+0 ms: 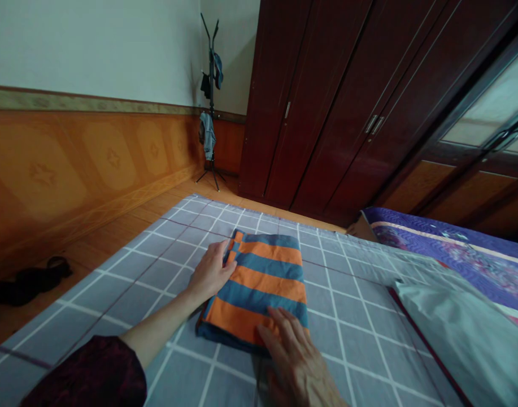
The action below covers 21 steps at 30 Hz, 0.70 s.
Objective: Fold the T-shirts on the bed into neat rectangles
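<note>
The striped cloth (262, 274) lies on the bed (360, 311) as a compact, layered rectangle, folding apparently nearly done with perhaps only smoothing left, the left hand (210, 274) open at its edge, the right hand (295, 353) loosely spread, ungrasping.

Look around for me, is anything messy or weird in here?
Yes, one thing: a dark, crumpled thing lies on the floor left of the bed. It looks dropped, though I can't tell what it is. The striped cloth under the hands looks neatly folded.
</note>
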Each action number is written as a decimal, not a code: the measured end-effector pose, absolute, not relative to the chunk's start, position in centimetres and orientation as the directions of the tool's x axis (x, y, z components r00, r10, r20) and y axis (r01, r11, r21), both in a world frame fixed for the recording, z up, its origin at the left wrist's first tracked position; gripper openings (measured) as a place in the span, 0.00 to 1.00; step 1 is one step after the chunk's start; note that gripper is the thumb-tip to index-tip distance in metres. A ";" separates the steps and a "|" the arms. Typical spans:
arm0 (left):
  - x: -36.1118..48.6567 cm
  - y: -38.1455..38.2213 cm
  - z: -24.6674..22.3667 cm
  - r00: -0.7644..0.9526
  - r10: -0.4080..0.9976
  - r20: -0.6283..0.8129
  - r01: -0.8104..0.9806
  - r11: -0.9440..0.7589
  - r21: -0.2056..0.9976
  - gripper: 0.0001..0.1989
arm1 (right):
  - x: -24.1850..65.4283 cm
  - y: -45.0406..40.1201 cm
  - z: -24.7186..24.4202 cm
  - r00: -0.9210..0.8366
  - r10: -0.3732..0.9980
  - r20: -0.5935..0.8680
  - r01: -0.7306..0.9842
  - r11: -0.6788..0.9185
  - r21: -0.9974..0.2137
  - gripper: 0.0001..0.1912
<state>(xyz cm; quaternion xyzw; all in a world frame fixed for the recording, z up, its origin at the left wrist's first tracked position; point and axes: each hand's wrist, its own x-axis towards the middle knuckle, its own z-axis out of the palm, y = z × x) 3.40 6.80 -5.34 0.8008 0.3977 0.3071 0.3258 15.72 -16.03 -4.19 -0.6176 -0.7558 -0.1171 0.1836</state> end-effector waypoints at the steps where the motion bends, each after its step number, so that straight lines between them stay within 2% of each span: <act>1: 3.4 6.7 -5.3 0.494 0.843 0.214 0.469 -0.465 0.751 0.28 | 16.8 -17.0 -4.7 -0.155 0.876 0.456 0.983 0.181 -0.012 0.35; 3: 3.6 6.4 -5.1 0.494 0.858 0.142 0.538 -0.429 0.726 0.33 | 18.3 -18.4 -5.3 -0.118 0.865 0.488 0.991 0.131 0.007 0.33; 6: 4.0 5.9 -4.6 0.478 0.877 0.042 0.586 -0.355 0.728 0.35 | 19.3 -19.1 -5.1 -0.056 0.907 0.417 0.995 0.087 -0.055 0.25; 9: 4.8 5.9 -4.2 0.466 0.883 -0.052 0.463 -0.193 0.865 0.35 | 19.4 -18.7 -3.9 -0.057 0.945 0.321 0.991 0.093 -0.096 0.16; 11: 5.5 5.9 -4.0 0.481 0.871 -0.104 0.372 -0.095 0.924 0.36 | 19.7 -18.2 -2.8 -0.076 0.945 0.319 0.991 0.107 -0.080 0.13; 16: 7.4 2.7 -3.1 0.555 0.813 -0.178 0.246 0.043 0.968 0.39 | 22.4 -20.4 1.0 -0.035 0.929 0.370 0.998 0.051 -0.036 0.12; 21: 8.1 -4.1 -3.4 0.688 0.701 -0.188 0.121 0.145 0.982 0.40 | 24.6 -28.5 1.3 0.039 0.928 0.371 0.996 -0.007 -0.086 0.13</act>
